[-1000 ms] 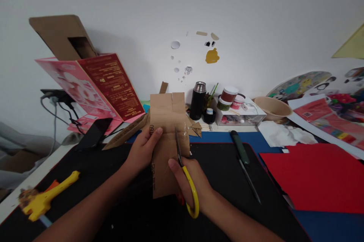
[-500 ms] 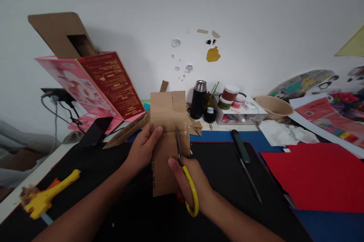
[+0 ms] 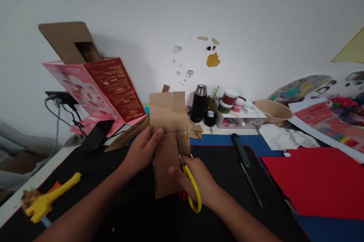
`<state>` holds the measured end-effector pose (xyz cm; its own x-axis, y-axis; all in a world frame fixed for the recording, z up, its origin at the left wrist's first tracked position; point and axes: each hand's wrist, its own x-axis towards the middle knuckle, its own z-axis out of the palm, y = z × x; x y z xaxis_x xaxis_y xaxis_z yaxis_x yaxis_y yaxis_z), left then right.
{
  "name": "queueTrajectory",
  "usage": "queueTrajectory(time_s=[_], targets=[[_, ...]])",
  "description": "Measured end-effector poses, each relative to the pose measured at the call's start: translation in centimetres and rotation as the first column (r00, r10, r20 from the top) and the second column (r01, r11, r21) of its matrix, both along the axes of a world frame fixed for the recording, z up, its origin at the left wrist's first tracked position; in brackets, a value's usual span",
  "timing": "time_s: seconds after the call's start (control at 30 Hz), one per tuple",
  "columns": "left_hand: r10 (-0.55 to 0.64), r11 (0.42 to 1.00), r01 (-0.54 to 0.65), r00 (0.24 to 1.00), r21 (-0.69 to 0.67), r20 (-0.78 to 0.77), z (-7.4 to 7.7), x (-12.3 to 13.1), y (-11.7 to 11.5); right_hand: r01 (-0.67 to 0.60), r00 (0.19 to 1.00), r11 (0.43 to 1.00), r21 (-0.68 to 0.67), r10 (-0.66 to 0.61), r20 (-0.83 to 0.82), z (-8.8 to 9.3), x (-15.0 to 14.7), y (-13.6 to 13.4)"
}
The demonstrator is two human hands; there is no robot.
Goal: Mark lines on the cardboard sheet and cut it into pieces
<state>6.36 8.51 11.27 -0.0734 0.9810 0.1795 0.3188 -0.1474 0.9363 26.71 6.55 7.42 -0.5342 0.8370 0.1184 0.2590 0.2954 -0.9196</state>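
A tan piece of cardboard point(image 3: 163, 111) is held upright over the black mat point(image 3: 212, 166). Its left edge is pinched in my left hand point(image 3: 143, 147), thumb in front and fingers behind. My right hand point(image 3: 199, 177) grips a pair of scissors point(image 3: 194, 191) with yellow and red handles, its fingers through the loops. One blade lies across the front of the cardboard, pointing up to a crease; the other blade is hidden behind. A short slit shows in the top edge, and clear tape glints on the right edge.
A green-handled knife or tool point(image 3: 241, 151) and a yellow giraffe-shaped toy point(image 3: 47, 200) lie on the mat. Red paper point(image 3: 321, 181) is at the right. Behind stand a black flask point(image 3: 199, 103), paint jars point(image 3: 227, 102), a bowl point(image 3: 274, 111) and a pink box point(image 3: 93, 86). A phone point(image 3: 96, 136) sits left.
The scissor handles have swung slightly to the right and up, with my right hand. The cardboard's lower end has shifted slightly right. The whole view has tilted up a little.
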Motion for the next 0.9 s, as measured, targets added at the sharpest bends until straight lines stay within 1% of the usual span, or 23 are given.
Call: queueTrajectory(time_s=[0.17,0.23,0.33,0.43,0.5,0.57,0.67,0.8,0.9], targets=[[0.013,1.0,-0.013,0.997,-0.01,-0.078,-0.1,-0.4,0.3,-0.026,0.999,1.0,0.001,0.026,0.034,0.0,0.2,0.2],[0.006,1.0,-0.007,0.997,-0.009,-0.08,-0.2,-0.5,0.3,-0.035,0.999,0.999,-0.004,0.035,0.026,-0.1,0.2,0.2],[-0.033,0.999,0.032,0.999,-0.035,-0.015,-0.6,-0.4,0.5,-0.032,0.999,0.999,-0.005,0.032,0.001,-0.3,0.2,0.3],[-0.08,0.993,0.086,0.994,-0.081,0.073,-1.1,-0.2,0.9,-0.014,1.0,1.0,-0.014,0.014,-0.013,-0.9,0.1,0.5],[-0.084,0.993,0.09,0.994,-0.077,0.072,-1.4,-0.2,1.1,0.009,1.0,1.0,-0.026,-0.008,0.011,-1.3,0.1,0.7],[-0.073,0.996,0.075,0.997,-0.045,0.034,-1.5,-0.2,1.3,0.032,0.998,0.999,-0.029,-0.031,0.047,-1.6,0.1,0.9],[-0.073,0.997,0.073,0.997,-0.009,0.01,-1.5,-0.3,1.3,0.036,0.998,0.999,-0.041,-0.034,0.047,-1.5,0.1,0.9],[-0.078,0.997,0.078,0.995,0.001,0.06,-1.6,-0.1,1.2,0.047,0.999,0.996,-0.072,-0.046,0.018,-1.3,0.0,0.9],[-0.073,0.997,0.075,0.991,-0.017,0.109,-1.7,0.2,1.2,0.052,0.999,0.994,-0.096,-0.052,-0.002,-1.6,-0.2,0.8]])
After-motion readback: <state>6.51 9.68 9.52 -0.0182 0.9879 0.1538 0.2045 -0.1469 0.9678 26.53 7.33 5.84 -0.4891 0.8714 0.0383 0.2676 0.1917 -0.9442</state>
